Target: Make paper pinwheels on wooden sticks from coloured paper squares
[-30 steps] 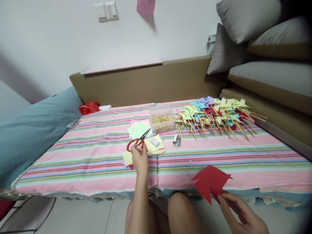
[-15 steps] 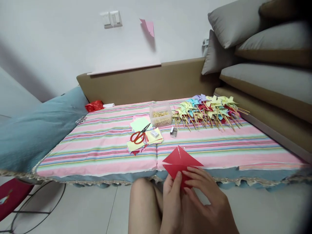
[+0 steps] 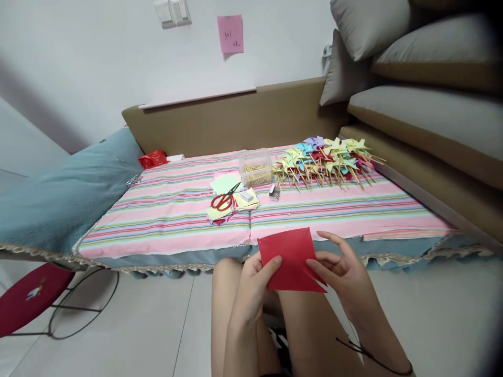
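Observation:
A red square of paper (image 3: 293,262) with a slit near its lower right corner is held up over my knees. My left hand (image 3: 257,277) pinches its left edge, thumb on top. At the right edge my right hand (image 3: 334,264) grips it with the thumb in front, the index finger raised away. Beyond lie orange-handled scissors (image 3: 223,201) across stacks of coloured paper (image 3: 245,201), with a small white box on them. Nearby stand a clear plastic box (image 3: 256,170) of thin wooden sticks and a small metal-and-white object (image 3: 274,192).
Many finished paper pinwheels (image 3: 326,159) on sticks lie at the right of the striped sofa cover (image 3: 157,220). Grey cushions (image 3: 428,115) are piled at the far right. A red plastic bag (image 3: 153,158) lies at the back left; a red stool (image 3: 35,298) stands lower left.
The red paper has been turned from a diamond to a square lie, its slits shifting round. My right hand has moved to its right edge, and the view has tipped downward.

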Demonstrator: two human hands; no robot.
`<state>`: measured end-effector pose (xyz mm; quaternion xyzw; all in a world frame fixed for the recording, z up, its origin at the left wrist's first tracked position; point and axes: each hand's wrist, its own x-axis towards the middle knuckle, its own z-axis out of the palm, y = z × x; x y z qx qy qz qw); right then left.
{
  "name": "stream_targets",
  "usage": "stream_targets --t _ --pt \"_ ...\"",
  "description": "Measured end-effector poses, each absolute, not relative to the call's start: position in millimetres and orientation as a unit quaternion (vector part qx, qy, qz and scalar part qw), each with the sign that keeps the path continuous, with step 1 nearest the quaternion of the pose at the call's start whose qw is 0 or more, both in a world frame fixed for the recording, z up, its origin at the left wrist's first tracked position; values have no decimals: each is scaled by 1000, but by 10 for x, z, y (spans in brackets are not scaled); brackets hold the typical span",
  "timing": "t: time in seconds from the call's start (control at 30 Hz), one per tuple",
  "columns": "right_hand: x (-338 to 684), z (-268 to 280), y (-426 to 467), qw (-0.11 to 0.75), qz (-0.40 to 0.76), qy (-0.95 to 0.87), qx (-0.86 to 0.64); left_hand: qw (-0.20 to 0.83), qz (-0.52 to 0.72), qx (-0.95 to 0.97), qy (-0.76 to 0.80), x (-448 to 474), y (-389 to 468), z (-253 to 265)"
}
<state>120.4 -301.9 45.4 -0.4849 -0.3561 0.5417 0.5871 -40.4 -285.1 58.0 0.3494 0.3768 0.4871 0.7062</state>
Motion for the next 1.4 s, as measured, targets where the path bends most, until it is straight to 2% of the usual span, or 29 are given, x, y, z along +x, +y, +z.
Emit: stream_targets --t 0.3,0.63,0.77,0.9,1.03,1.13,1.4 --pt "1284 472 -3106 593 536 -355 -485 645 538 302 451 -340 -2908 651" --pt "1124 468 -3090 570 550 -396 -465 602 631 237 427 -192 -2870 560" --pt "1053 496 -3056 620 514 -301 -510 628 613 237 417 -159 -2847 572" --pt "1119 479 -3010 638 467 -287 -541 625 590 252 445 -246 -2783 562" --pt "1180 466 -2968 652 432 -260 -566 667 504 315 449 -394 -2717 508" --pt "1203 443 -2929 652 421 -273 -569 699 443 365 425 -447 -2686 467" --pt "1249 290 -2855 657 340 -322 -590 718 380 440 383 -414 -2658 386"
